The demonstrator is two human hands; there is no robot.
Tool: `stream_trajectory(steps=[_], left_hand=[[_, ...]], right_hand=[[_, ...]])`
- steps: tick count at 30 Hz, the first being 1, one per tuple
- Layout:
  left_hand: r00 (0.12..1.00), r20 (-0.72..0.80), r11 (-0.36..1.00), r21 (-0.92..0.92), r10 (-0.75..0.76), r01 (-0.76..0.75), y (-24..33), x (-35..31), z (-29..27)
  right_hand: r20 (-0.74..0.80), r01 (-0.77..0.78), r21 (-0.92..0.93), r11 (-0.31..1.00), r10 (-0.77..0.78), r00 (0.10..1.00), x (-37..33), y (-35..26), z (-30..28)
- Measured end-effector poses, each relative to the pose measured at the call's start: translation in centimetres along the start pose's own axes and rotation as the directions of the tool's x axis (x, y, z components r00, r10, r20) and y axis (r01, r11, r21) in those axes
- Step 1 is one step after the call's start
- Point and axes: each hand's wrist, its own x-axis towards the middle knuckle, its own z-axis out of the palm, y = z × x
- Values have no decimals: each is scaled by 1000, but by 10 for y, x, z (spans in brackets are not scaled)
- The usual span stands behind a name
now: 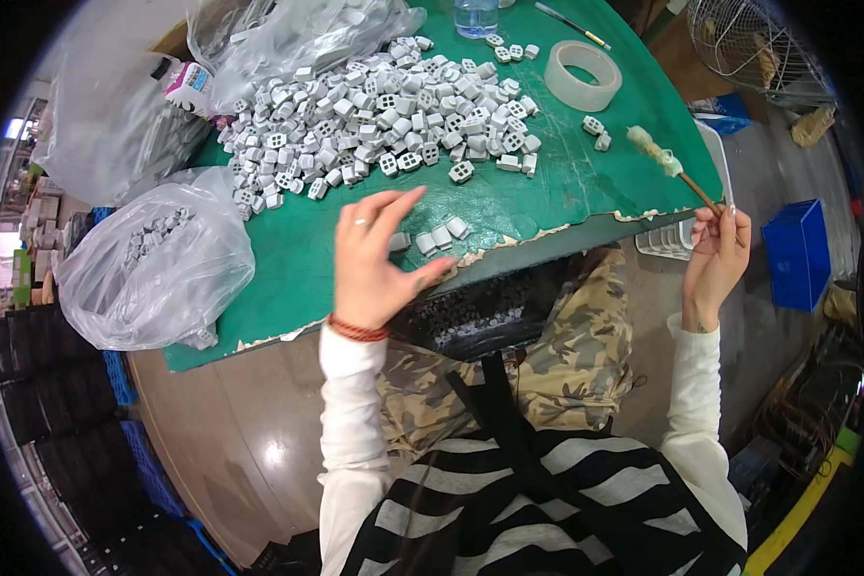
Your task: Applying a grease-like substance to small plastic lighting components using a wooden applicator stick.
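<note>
My left hand [372, 257] hovers at the table's near edge, fingers spread and thumb apart, with nothing seen in its grip. Just beside its fingers lie several small grey plastic parts [442, 237] in a short row. Out to the right, my right hand [718, 252] pinches a thin brown stick [698, 192] near its lower end. Pale, greenish-white stuff [653, 151] is wrapped round the stick's upper end. A large heap of the same grey parts [384, 120], some showing square holes, spreads over the green table [547, 197] beyond my left hand.
A clear plastic bag with grey parts [158, 259] stands on the left; larger bags [307, 38] lie behind the heap. A tape roll [583, 77], a pen [573, 26] and a bottle [476, 17] are at the back. A blue bin [797, 254] and a fan [758, 48] stand right.
</note>
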Motion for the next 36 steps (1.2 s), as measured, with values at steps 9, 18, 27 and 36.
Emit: stream_trajectory(steps=[9,18,27,36], left_hand=[[967,174,950,-220,-187,224,-25,-27,-8],[961,133,911,-308,-243,273,-23,-29,-10],[935,122,836,-420,-332,352,-6,-18,4],[976,48,934,-285,-212,217,-18,-19,22]], right_hand=[[265,-363,140,921,319,910,-44,15,41],[291,-441,131,888,391,873,-51,24,51],[322,-380,75,922,338,884,-63,37,74],[366,-312,65,948,268,891,-72,33,80]])
